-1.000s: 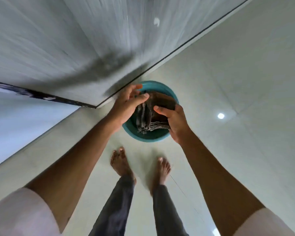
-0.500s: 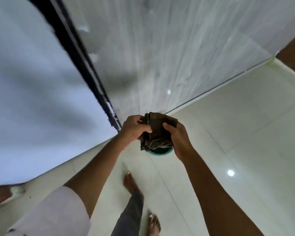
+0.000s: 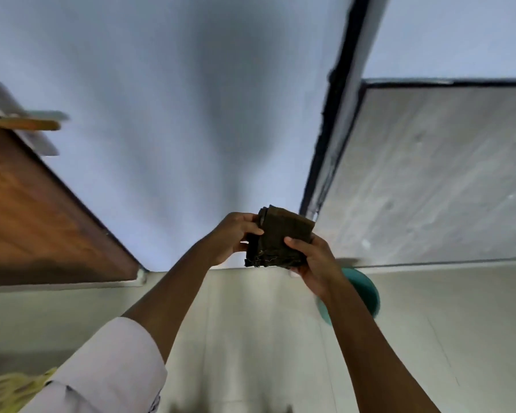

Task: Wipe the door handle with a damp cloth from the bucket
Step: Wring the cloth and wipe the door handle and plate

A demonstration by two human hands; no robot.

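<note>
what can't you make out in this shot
Head view only:
- Bucket: mostly hidden behind the right hand and forearm; its contents can't be seen.
- Door handle: motion-blurred and near the left edge, so shape and dirt are unclear.
- Cloth: held folded by both hands, the left hand on its left side; whether it is damp can't be told.
- Yellow thing: cut off by the bottom-left corner, unidentifiable.

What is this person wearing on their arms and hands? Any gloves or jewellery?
No gloves: both the left hand and the right hand are bare, with no rings, watch or bracelet visible. The forearms are uncovered. On the left arm, a loose pale sleeve, whitish with a faint lilac tint, ends at about the elbow. No sleeve shows on the right arm in this picture.
</note>
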